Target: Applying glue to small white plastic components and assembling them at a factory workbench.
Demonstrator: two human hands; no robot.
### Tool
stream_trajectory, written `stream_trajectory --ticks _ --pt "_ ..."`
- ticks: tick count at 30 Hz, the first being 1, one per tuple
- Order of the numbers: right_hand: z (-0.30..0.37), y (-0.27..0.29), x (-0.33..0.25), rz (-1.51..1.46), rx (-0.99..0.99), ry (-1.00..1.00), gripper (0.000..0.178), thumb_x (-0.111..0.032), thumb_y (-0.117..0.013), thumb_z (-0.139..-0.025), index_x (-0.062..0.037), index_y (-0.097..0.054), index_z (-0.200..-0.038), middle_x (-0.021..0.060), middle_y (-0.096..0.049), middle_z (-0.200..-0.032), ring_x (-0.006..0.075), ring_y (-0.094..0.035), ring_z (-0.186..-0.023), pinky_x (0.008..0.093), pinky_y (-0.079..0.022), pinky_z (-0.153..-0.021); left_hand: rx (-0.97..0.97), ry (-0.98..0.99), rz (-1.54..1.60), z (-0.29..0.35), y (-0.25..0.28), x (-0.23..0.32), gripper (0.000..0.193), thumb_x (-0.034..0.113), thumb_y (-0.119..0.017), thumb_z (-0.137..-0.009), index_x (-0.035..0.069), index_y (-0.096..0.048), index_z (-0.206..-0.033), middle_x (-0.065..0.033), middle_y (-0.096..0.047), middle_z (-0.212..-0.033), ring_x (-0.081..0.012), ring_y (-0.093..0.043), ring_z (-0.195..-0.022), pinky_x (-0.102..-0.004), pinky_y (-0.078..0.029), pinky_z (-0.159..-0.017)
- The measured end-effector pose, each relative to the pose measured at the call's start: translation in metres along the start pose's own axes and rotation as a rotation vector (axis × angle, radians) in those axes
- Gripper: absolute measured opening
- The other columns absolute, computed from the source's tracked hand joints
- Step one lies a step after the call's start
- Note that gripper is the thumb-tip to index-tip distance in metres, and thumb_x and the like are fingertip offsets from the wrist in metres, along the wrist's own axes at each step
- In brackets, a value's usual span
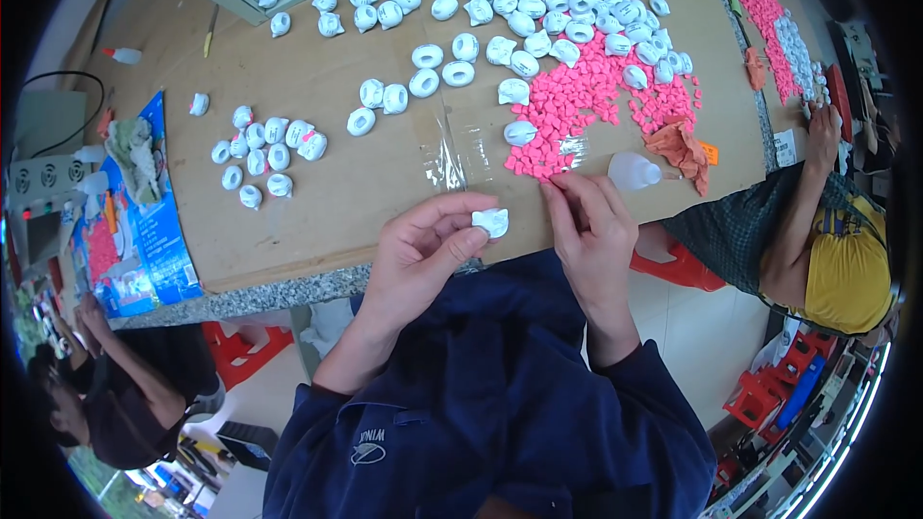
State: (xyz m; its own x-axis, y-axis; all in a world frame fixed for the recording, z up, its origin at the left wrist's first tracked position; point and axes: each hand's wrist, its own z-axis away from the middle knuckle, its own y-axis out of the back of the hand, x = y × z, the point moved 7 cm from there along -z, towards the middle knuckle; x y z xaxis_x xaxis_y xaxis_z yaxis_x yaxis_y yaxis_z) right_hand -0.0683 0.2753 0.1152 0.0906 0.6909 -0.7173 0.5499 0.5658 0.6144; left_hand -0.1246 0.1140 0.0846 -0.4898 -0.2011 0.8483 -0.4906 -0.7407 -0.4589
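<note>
My left hand (423, 245) pinches a small white rounded piece (491, 222) between thumb and fingers, above the table's near edge. To its right, my right hand (591, 231) has thumb and forefinger pressed together at the near edge of a pile of small pink pieces (567, 111). Whether a pink piece sits between those fingertips is hidden. Many white pieces (567, 0), several with an oval ring-like face and small pointed corners, lie heaped on and behind the pink pile. A looser group of white pieces (278, 156), some with pink bits on them, lies at the left.
A clear squeeze bottle (634, 171) and a crumpled orange cloth (680, 151) lie right of my right hand. Brown cardboard (317, 211) covers the table. A blue sheet (159, 231) lies at the left. One co-worker (846, 250) sits at the right, another (125, 384) at the left.
</note>
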Motion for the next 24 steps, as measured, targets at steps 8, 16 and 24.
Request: stream_trajectory --ticks 8,16,24 --pt "-0.005 0.003 -0.024 -0.137 -0.071 -0.008 0.011 0.002 -0.067 -0.074 0.0001 -0.064 -0.084 0.0058 -0.058 -0.073 0.0079 -0.051 -0.053 0.0210 -0.038 -0.044 0.005 0.014 -0.009 0.001 0.002 -0.002 0.028 0.003 -0.057 -0.086 -0.003 -0.052 -0.113 -0.0083 -0.062 -0.097 -0.0130 -0.060 -0.086 -0.0235 -0.047 -0.072" --pt "0.003 -0.003 -0.050 -0.107 -0.159 0.273 0.018 0.006 -0.068 -0.069 -0.0004 -0.065 -0.086 0.0085 -0.061 -0.076 0.0150 -0.060 -0.062 0.0232 -0.046 -0.053 -0.007 -0.006 0.020 0.000 -0.003 0.001 0.029 -0.002 -0.057 -0.084 -0.002 -0.053 -0.112 -0.0065 -0.061 -0.098 -0.0106 -0.058 -0.091 -0.0214 -0.047 -0.077" --pt "0.008 -0.013 -0.014 -0.525 -0.364 -0.225 0.013 0.004 -0.068 -0.071 0.0010 -0.065 -0.084 0.0057 -0.059 -0.080 0.0098 -0.054 -0.068 0.0205 -0.041 -0.056 -0.026 -0.145 -0.203 0.002 -0.008 0.006 0.024 -0.007 -0.059 -0.080 -0.004 -0.060 -0.104 -0.0100 -0.059 -0.099 -0.0138 -0.059 -0.090 -0.0224 -0.047 -0.079"
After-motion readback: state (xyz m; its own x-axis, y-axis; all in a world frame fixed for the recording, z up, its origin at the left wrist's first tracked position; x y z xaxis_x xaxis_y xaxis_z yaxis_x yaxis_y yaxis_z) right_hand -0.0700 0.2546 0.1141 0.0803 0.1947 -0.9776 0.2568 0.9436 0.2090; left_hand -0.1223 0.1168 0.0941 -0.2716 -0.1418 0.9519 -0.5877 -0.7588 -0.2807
